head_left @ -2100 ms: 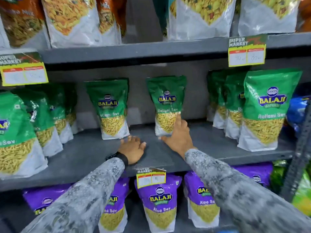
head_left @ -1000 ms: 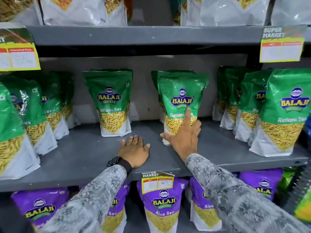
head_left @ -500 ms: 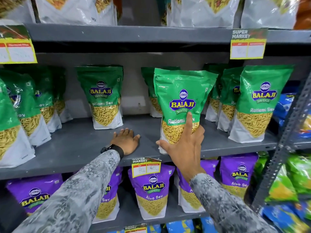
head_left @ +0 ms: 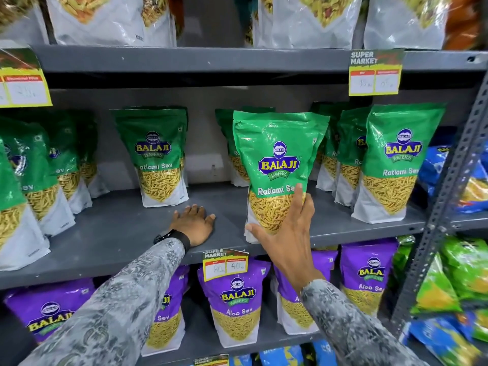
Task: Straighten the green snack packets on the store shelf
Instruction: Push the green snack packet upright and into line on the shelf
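Green Balaji Ratlami Sev packets stand on the grey middle shelf (head_left: 121, 233). One front packet (head_left: 277, 159) stands upright at the shelf's front edge, and my right hand (head_left: 285, 233) grips its lower part, thumb at its bottom left corner and fingers on its front. Another green packet (head_left: 154, 157) stands further back to the left. My left hand (head_left: 194, 224) lies flat, palm down, on the bare shelf between them, holding nothing. A row of green packets (head_left: 393, 159) fills the right end, and another row (head_left: 31, 180) the left end.
Purple Aloo Sev packets (head_left: 236, 299) fill the shelf below, white packets (head_left: 311, 19) the shelf above. Yellow price tags (head_left: 375, 73) hang from shelf edges. A perforated metal upright (head_left: 449, 196) bounds the right side, with blue and green bags beyond it.
My right hand has drawn the green packet from the back of the shelf forward to its front edge. My left hand has stayed flat on the shelf.
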{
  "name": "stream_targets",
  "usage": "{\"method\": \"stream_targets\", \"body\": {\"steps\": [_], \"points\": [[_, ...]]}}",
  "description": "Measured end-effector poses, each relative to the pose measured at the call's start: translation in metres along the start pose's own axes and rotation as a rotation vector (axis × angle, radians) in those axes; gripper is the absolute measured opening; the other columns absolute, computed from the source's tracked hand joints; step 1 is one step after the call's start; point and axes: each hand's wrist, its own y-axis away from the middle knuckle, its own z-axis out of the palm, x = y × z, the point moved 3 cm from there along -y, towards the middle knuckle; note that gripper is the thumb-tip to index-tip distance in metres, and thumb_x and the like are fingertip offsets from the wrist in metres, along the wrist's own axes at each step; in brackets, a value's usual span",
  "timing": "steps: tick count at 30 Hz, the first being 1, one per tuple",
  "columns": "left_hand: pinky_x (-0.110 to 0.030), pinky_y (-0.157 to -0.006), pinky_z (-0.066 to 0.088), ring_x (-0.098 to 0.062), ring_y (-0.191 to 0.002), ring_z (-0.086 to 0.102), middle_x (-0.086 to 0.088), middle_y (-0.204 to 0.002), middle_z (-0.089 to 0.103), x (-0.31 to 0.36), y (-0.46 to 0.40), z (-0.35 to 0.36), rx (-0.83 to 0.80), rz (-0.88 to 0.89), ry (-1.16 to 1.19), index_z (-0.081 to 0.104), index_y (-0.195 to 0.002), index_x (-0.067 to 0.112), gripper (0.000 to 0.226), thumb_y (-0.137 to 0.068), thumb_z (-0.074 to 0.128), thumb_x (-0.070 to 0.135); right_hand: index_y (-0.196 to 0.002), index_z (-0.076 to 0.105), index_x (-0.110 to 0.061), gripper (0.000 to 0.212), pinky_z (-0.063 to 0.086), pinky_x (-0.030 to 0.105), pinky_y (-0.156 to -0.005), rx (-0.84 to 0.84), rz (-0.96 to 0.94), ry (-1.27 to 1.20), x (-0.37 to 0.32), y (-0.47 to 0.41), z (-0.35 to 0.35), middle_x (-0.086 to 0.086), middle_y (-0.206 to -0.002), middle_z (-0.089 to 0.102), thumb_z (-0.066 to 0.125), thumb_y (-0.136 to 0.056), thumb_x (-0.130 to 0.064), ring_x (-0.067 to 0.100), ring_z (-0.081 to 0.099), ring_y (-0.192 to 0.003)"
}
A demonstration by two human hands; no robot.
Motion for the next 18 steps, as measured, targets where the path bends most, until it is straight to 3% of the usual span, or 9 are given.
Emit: {"method": "stream_targets", "body": {"steps": [2, 5, 8, 18], "points": [[-0.057, -0.128, 0.01, -0.03, -0.16, 0.02, -0.012, -0.17, 0.027, 0.0009, -0.0003, -0.0014, -0.006, 0.001, -0.003, 0.038, -0.154, 0.012, 0.066, -0.105, 0.019, 0.052, -0.163, -0.012, -0.041, 0.135, 0.029, 0.059, -0.123, -0.003, -0.013, 0.02, -0.0019, -0.0042, 0.0048, 0.016, -0.162, 0.011, 0.089, -0.074, -0.05, 0.038, 0.02, -0.151], [-0.058, -0.127, 0.013, -0.031, -0.158, 0.024, -0.013, -0.168, 0.031, 0.0031, 0.0, 0.0009, -0.004, 0.011, -0.015, 0.04, -0.151, 0.012, 0.065, -0.105, 0.02, 0.052, -0.164, -0.009, -0.037, 0.131, 0.029, 0.057, -0.12, 0.002, -0.018, 0.053, 0.0011, -0.0034, 0.0081, 0.016, -0.156, 0.018, 0.087, -0.076, -0.049, 0.04, 0.028, -0.14], [-0.059, -0.125, 0.018, -0.032, -0.155, 0.03, -0.014, -0.164, 0.037, 0.0033, 0.0, 0.0004, 0.013, 0.013, -0.03, 0.045, -0.146, 0.012, 0.063, -0.105, 0.021, 0.052, -0.166, -0.007, -0.033, 0.129, 0.031, 0.059, -0.117, 0.017, -0.03, 0.08, 0.004, -0.003, 0.0087, 0.019, -0.154, 0.02, 0.085, -0.077, -0.049, 0.042, 0.03, -0.137], [-0.059, -0.127, 0.015, -0.031, -0.157, 0.025, -0.013, -0.167, 0.032, 0.0048, 0.002, -0.0005, 0.002, 0.016, -0.008, 0.04, -0.151, 0.012, 0.064, -0.104, 0.02, 0.052, -0.167, -0.007, -0.028, 0.128, 0.031, 0.057, -0.115, 0.032, -0.049, 0.105, 0.0057, -0.0087, 0.0117, 0.017, -0.152, 0.02, 0.083, -0.078, -0.05, 0.035, 0.029, -0.132]]}}
